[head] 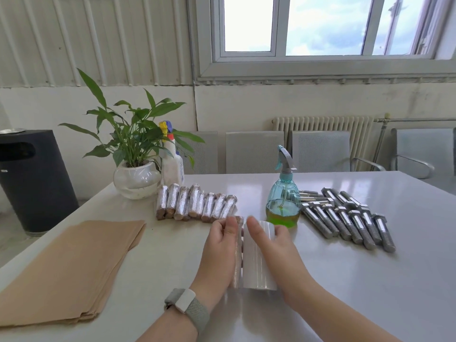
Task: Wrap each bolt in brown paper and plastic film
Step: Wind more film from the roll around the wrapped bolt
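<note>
arms: bare, no sleeves in view | left wrist: white smartwatch | strap: grey-green, apparently woven

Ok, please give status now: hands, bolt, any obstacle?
Left hand grips paper-wrapped bolt. Right hand holds film roll against it. Nothing in the way.
</note>
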A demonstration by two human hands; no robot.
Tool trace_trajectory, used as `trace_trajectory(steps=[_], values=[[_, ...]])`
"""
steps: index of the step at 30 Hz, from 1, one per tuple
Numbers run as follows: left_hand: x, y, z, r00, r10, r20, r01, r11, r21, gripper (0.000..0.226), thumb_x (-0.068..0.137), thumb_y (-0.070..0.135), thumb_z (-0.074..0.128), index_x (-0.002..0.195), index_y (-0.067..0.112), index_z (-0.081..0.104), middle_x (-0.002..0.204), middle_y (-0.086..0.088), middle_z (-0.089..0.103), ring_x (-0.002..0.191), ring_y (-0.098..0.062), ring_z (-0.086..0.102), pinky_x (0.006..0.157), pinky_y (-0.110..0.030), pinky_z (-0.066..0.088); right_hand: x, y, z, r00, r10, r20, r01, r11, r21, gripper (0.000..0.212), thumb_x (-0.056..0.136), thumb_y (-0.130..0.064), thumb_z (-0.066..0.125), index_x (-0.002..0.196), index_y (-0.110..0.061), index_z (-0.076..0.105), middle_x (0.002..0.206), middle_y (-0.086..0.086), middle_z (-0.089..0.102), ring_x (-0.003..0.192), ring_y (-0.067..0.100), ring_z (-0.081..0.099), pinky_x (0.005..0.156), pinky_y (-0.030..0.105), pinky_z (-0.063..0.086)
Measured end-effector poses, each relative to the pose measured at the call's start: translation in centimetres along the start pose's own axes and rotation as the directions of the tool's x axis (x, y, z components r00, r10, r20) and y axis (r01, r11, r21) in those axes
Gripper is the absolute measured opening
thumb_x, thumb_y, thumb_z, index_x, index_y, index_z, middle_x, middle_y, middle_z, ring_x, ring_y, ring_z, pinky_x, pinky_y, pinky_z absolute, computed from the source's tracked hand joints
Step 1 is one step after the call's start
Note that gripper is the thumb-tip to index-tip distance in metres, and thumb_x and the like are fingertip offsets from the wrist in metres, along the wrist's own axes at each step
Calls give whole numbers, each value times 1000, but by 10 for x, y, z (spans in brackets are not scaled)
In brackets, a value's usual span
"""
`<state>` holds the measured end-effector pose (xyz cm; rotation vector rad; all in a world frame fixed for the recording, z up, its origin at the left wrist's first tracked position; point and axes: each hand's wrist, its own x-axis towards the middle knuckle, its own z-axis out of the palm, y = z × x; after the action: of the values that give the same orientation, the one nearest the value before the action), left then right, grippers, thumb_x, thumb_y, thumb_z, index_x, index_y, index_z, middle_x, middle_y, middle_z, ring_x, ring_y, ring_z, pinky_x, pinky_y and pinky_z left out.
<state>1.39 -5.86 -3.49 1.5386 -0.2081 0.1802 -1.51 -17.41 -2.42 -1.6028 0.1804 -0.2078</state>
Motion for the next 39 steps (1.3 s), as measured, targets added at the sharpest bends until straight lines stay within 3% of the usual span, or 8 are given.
trace_trajectory(steps=[4, 10, 13, 18, 22, 29, 33, 39], values=[[2, 6, 5, 999, 22, -32, -21, 1000, 15, 38, 96, 48, 45, 93, 13, 59, 65, 19, 66, 53, 6, 58, 47, -6, 41, -1, -4, 1, 998, -42, -41, 43, 998, 38, 87, 60, -91, 55, 114, -25, 44, 109, -2, 67, 98, 18, 67, 87, 47, 54], [-3, 5, 10, 997, -80, -17, 75, 978, -197, 58, 75, 65, 63, 104, 15, 60, 96, -4, 72, 92, -10, 69, 84, -27, 54, -9, -4, 6, 986, -75, -147, 76, 997, 3, 49, 82, -78, 36, 95, -32, 44, 89, -9, 62, 76, -2, 59, 65, 28, 41], [-10, 8, 11, 972, -203, 122, 235, 889, -394, 62, 78, 62, 70, 116, 14, 61, 112, -14, 71, 106, -33, 68, 93, -54, 53, -9, -5, 5, 987, -81, -140, 73, 996, -57, 62, 73, -88, 37, 101, -34, 44, 100, -11, 60, 88, -2, 58, 68, 26, 41], [-8, 10, 9, 909, -325, 260, 416, 740, -529, 55, 96, 56, 43, 115, 11, 68, 111, -20, 71, 101, -34, 70, 72, -40, 58, -3, -2, 3, 993, 53, -104, -48, 998, 50, 77, 66, -79, 51, 115, -19, 56, 106, 0, 68, 99, 19, 66, 92, 47, 53], [-6, 6, 9, 929, -279, 242, 364, 806, -467, 39, 99, 42, 47, 102, 16, 76, 107, -15, 73, 98, -27, 72, 68, -32, 58, 1, -5, -8, 990, 122, 74, -129, 987, 100, 67, 65, -73, 64, 99, -16, 74, 91, 3, 77, 84, 20, 74, 81, 38, 57], [-9, 6, 11, 992, -70, 110, 106, 921, -375, 39, 69, 48, 76, 101, 31, 61, 90, -12, 73, 85, -29, 73, 66, -34, 57, -2, -6, -7, 991, 40, 127, -56, 990, 127, 92, 60, -80, 70, 126, -18, 56, 114, 3, 71, 105, 23, 68, 96, 49, 52], [-16, 5, 19, 989, -90, 117, 131, 902, -413, 35, 84, 55, 62, 106, 29, 70, 105, -6, 74, 99, -22, 72, 81, -38, 57, -7, -7, 0, 999, 28, -23, -29, 999, -21, 87, 61, -89, 51, 121, -26, 53, 112, -8, 66, 105, 11, 63, 97, 39, 50], [-11, 1, 18, 993, -109, 51, 118, 959, -256, 38, 103, 33, 37, 106, 18, 72, 103, -3, 74, 102, -19, 68, 90, -34, 52, -4, -7, -2, 981, 182, 72, -191, 968, 162, 55, 88, -66, 52, 118, -21, 61, 107, 5, 73, 96, 23, 70, 91, 44, 55]])
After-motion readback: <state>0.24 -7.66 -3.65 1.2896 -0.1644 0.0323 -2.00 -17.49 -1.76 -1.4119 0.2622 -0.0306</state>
